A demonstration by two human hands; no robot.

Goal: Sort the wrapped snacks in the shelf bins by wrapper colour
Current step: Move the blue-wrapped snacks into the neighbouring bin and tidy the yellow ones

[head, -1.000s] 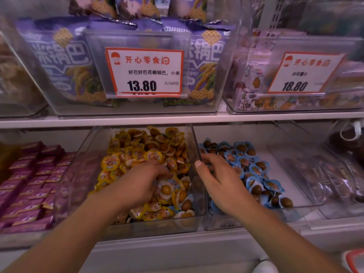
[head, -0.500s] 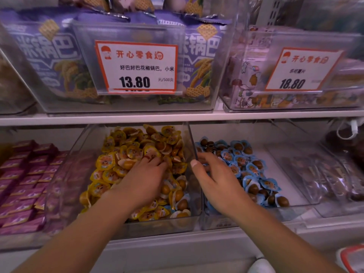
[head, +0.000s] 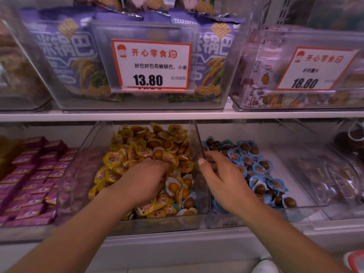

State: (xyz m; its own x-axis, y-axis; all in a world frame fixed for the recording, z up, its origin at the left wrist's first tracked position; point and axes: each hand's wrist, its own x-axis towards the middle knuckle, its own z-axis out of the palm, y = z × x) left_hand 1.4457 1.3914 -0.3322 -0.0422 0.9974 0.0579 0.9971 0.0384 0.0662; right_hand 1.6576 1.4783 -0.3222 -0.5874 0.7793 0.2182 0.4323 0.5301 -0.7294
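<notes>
A clear bin (head: 197, 217) in the middle of the lower shelf holds a heap of yellow-wrapped snacks (head: 137, 150). A few blue-edged wrappers (head: 178, 208) lie at its front. My left hand (head: 145, 180) is palm down on this heap, its fingertips curled into the wrappers and hidden. The neighbouring bin (head: 307, 201) on the right holds blue-wrapped snacks (head: 248, 160). My right hand (head: 222, 178) rests there beside the dividing wall, fingers loosely bent over the blue wrappers and thumb stretched out; I see nothing held in it.
A bin of purple-wrapped bars (head: 35, 174) stands to the left, and a clear bin with dark packets (head: 334, 174) to the right. Above, the upper shelf (head: 177, 115) carries bins of purple bags with price cards (head: 151, 66). The upper shelf's edge overhangs both bins.
My left hand has slid farther back and up over the yellow heap. My right hand has stayed by the dividing wall. The camera has dipped slightly.
</notes>
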